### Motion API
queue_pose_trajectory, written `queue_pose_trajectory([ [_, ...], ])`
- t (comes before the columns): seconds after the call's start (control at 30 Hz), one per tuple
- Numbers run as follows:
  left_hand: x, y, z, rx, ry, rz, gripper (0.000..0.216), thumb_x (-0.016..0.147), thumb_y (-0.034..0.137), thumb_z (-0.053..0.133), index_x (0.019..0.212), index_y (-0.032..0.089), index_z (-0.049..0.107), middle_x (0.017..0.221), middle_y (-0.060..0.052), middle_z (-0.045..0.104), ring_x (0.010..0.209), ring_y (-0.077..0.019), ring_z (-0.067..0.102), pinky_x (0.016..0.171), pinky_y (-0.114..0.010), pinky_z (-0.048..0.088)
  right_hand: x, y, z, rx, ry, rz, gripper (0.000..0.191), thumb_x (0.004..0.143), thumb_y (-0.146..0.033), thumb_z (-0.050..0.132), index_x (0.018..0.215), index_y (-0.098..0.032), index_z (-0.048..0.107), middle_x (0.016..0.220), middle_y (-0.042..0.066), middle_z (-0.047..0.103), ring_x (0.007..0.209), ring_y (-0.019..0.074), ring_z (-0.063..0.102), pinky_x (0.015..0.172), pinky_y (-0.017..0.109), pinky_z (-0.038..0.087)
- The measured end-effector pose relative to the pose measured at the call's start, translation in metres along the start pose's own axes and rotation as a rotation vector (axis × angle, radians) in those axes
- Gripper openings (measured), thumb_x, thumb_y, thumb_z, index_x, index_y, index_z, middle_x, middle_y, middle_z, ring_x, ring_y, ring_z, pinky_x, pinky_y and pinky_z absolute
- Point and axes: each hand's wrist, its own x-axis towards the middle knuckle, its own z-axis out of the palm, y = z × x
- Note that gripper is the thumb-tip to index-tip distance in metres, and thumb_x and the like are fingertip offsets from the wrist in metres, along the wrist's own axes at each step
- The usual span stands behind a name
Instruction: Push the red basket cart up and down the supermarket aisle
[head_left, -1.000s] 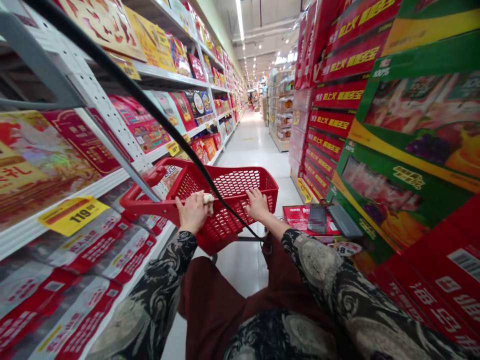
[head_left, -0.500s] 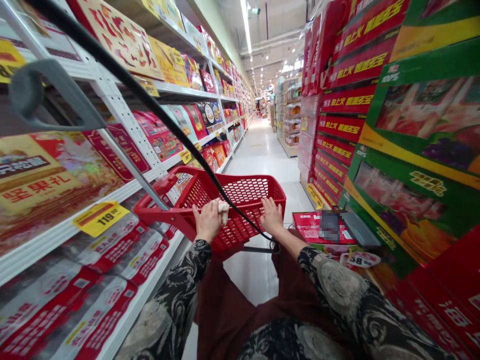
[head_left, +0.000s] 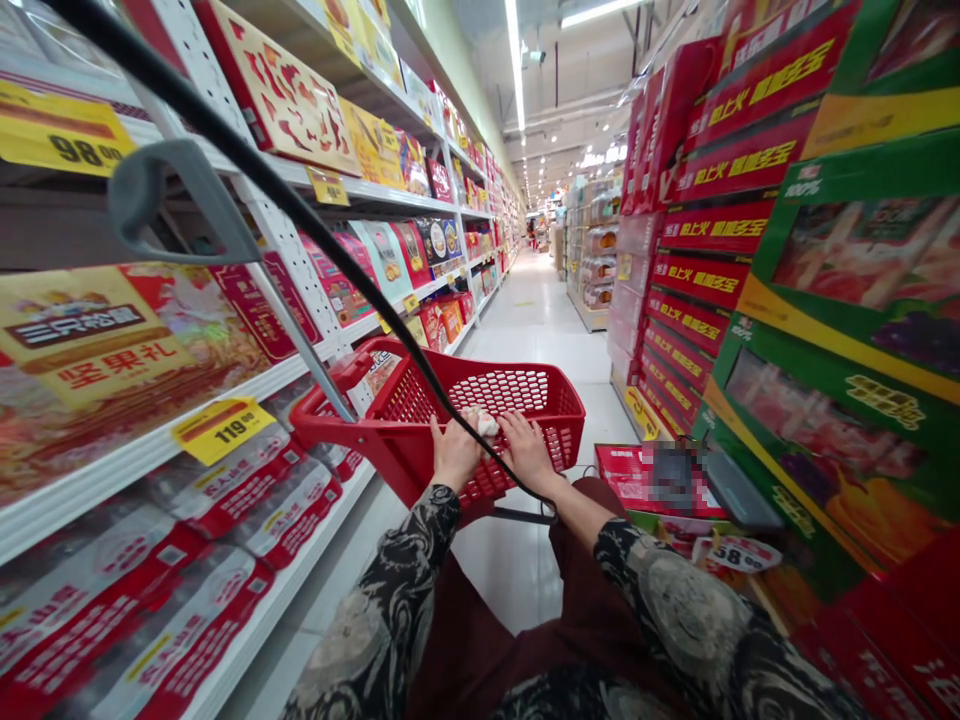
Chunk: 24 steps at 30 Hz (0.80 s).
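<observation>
From my end, the red shopping basket [head_left: 416, 450] sits a little left of the middle of the frame, its rim widening toward the right and its perforated far wall showing. At its right-hand rim, close to the centre of the frame, I have a wad of white cloth [head_left: 486, 426]. My left hand [head_left: 456, 458] is bent at the near side of the basket with its fingers around that wad. My right hand [head_left: 529, 452] has its fingers bunched and bent just beside it, their tips at the cloth's edge; I cannot tell whether they pinch it.

A metal rod [head_left: 307, 350] climbs from the basket's left end to a grey loop handle [head_left: 217, 205] in the upper left. A thick black cable [head_left: 300, 215] slants from the upper left down across my view and past my hands. Below them, both black patterned sleeves [head_left: 397, 580] run to the bottom corners.

At the left, a nut gift box [head_left: 112, 345] stands on a white shelf above a yellow 119 price tag [head_left: 225, 430], with shrink-wrapped bottle packs [head_left: 191, 545] underneath. At the right, I see stacked red drink cartons [head_left: 709, 280], then green juice cartons [head_left: 885, 250] nearer the edge. The pale aisle floor [head_left: 540, 340] recedes toward the upper centre.
</observation>
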Motion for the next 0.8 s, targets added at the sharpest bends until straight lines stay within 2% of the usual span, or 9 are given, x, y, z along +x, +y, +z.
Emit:
queue_pose_trajectory([
  [0.1, 0.001, -0.004, -0.002, -0.040, -0.075, 0.011, 0.052, 0.085, 0.028, 0.041, 0.136, 0.017, 0.040, 0.138, -0.014, 0.048, 0.127, -0.0259, 0.044, 0.111, -0.061, 0.015, 0.008, -0.012, 0.003, 0.042, -0.021, -0.086, 0.059, 0.078, -0.014, 0.043, 0.138, -0.012, 0.040, 0.144, 0.012, 0.039, 0.135, 0.0254, 0.029, 0.109, 0.049, 0.021],
  [0.23, 0.003, -0.010, -0.002, -0.088, -0.188, 0.022, 0.063, 0.081, 0.021, 0.042, 0.142, 0.015, 0.028, 0.144, -0.015, 0.040, 0.130, -0.0247, 0.040, 0.111, -0.059, 0.018, 0.017, -0.023, 0.005, 0.050, -0.108, -0.119, 0.062, 0.082, -0.020, 0.045, 0.142, -0.014, 0.033, 0.148, 0.013, 0.033, 0.135, 0.0248, 0.028, 0.108, 0.048, 0.024],
  [0.4, -0.004, -0.023, -0.009, -0.039, -0.218, 0.015, 0.067, 0.074, 0.019, 0.047, 0.139, 0.016, 0.032, 0.147, -0.013, 0.036, 0.134, -0.0263, 0.034, 0.111, -0.062, 0.011, 0.030, -0.030, 0.008, -0.049, -0.166, -0.109, 0.049, 0.088, -0.031, 0.045, 0.137, -0.024, 0.041, 0.147, 0.011, 0.034, 0.134, 0.0280, 0.028, 0.105, 0.053, 0.024],
  [0.47, -0.007, -0.023, -0.012, -0.028, -0.219, 0.008, 0.069, 0.072, 0.017, 0.048, 0.139, 0.014, 0.033, 0.147, -0.013, 0.036, 0.135, -0.0260, 0.033, 0.111, -0.062, 0.009, 0.034, -0.029, 0.007, -0.076, -0.153, -0.086, 0.043, 0.090, -0.030, 0.044, 0.132, -0.026, 0.046, 0.144, 0.009, 0.039, 0.130, 0.0263, 0.033, 0.104, 0.051, 0.026],
  [0.53, -0.010, -0.021, -0.015, -0.013, -0.211, 0.002, 0.069, 0.071, 0.015, 0.047, 0.139, 0.013, 0.034, 0.146, -0.013, 0.037, 0.135, -0.0258, 0.032, 0.112, -0.061, 0.008, 0.034, -0.022, 0.003, -0.094, -0.122, -0.063, 0.036, 0.089, -0.027, 0.045, 0.125, -0.027, 0.052, 0.139, 0.008, 0.045, 0.124, 0.0238, 0.040, 0.102, 0.046, 0.029],
  [0.63, -0.013, -0.017, -0.017, 0.004, -0.193, -0.011, 0.066, 0.073, 0.013, 0.044, 0.138, 0.011, 0.035, 0.144, -0.014, 0.041, 0.135, -0.0259, 0.032, 0.112, -0.061, 0.008, 0.025, 0.005, -0.009, -0.136, -0.076, -0.004, 0.034, 0.087, -0.023, 0.046, 0.119, -0.025, 0.056, 0.133, 0.008, 0.050, 0.119, 0.0233, 0.044, 0.099, 0.043, 0.032],
  [0.8, -0.016, -0.014, -0.011, 0.034, -0.182, 0.001, 0.064, 0.073, 0.016, 0.043, 0.137, 0.011, 0.039, 0.147, -0.013, 0.036, 0.138, -0.0270, 0.027, 0.111, -0.063, 0.008, 0.002, 0.060, -0.032, -0.243, 0.042, 0.230, 0.036, 0.084, -0.017, 0.047, 0.119, -0.022, 0.057, 0.134, 0.011, 0.048, 0.121, 0.0265, 0.040, 0.100, 0.046, 0.029],
])
